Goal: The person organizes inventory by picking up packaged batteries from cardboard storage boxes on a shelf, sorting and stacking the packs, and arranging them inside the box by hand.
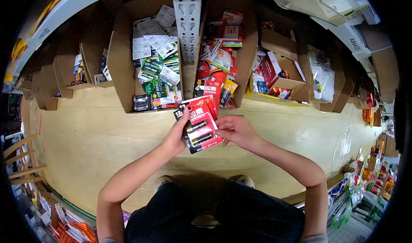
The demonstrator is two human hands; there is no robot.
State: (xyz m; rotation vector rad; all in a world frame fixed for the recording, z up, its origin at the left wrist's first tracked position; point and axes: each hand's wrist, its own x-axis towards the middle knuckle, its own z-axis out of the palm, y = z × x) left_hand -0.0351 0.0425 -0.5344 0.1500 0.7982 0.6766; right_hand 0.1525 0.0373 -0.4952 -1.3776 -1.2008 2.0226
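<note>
In the head view, red and black blister packs of batteries [200, 122] are fanned in a small stack in front of me. Two dark cylindrical batteries show through the clear front of the top pack. My left hand [174, 136] is closed on the stack's left edge, thumb on the front. At the right edge, my right hand [237, 131] pinches the packs between thumb and fingers. Just beyond them, another red and black pack [210, 89] lies at the front of an open cardboard box [248, 58].
A cardboard box [118, 65] on the left holds green and white battery packs [156, 69]. A perforated white shelf post [189, 28] stands between the two boxes. More boxes with packaged goods line both sides, including a clear-bagged stack [322, 78]. Wooden slats [25, 156] stick out at far left.
</note>
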